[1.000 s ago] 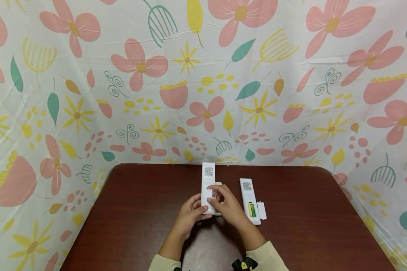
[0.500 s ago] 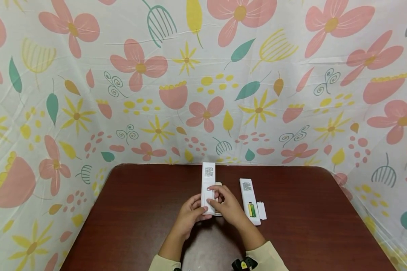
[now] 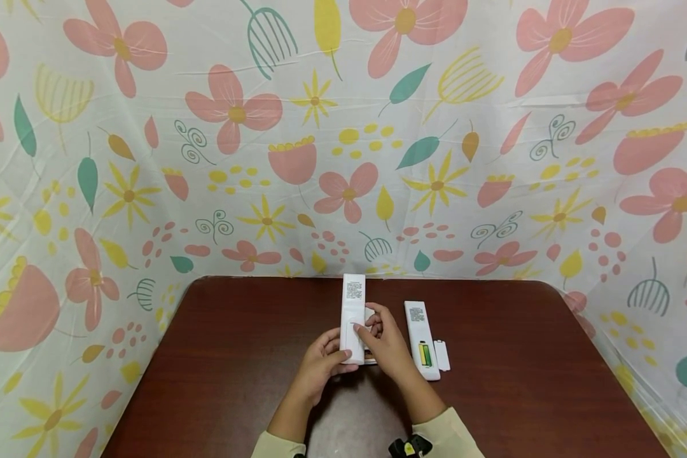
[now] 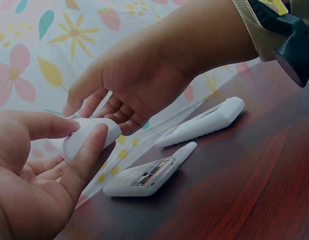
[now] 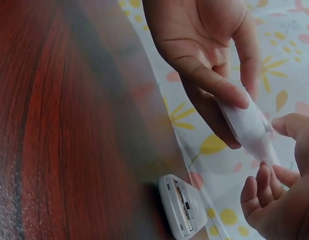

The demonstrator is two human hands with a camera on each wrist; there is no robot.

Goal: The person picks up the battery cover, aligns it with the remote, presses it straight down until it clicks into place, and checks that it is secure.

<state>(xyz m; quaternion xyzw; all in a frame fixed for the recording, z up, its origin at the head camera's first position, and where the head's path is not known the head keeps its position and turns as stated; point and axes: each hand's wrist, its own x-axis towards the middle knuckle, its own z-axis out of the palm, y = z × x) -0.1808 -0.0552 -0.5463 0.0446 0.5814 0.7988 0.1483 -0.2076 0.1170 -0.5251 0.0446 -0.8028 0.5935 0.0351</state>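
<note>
A white remote (image 3: pixel 353 312) is held above the table, its printed label facing up. My left hand (image 3: pixel 319 364) grips its near end, thumb on top and fingers beneath; the left wrist view shows this left hand (image 4: pixel 39 170) round the remote (image 4: pixel 92 135). Against the middle of the remote's back rests the thumb of my right hand (image 3: pixel 390 340), its other fingers bent at the right edge. In the right wrist view the right hand (image 5: pixel 287 185) touches the remote (image 5: pixel 250 125) with its fingertips. Whether the held remote's cover is closed cannot be told.
A second remote (image 3: pixel 418 324) lies to the right, batteries showing, with a detached white cover (image 3: pixel 442 356) beside it. Another remote with an uncovered compartment (image 4: pixel 124 182) lies on the brown table (image 3: pixel 235 356), partly under the held one. Flowered cloth (image 3: pixel 343 140) stands behind.
My right thumb has moved up along the remote, and the right index finger has come off its back to the right edge. The held remote has shifted very slightly right.
</note>
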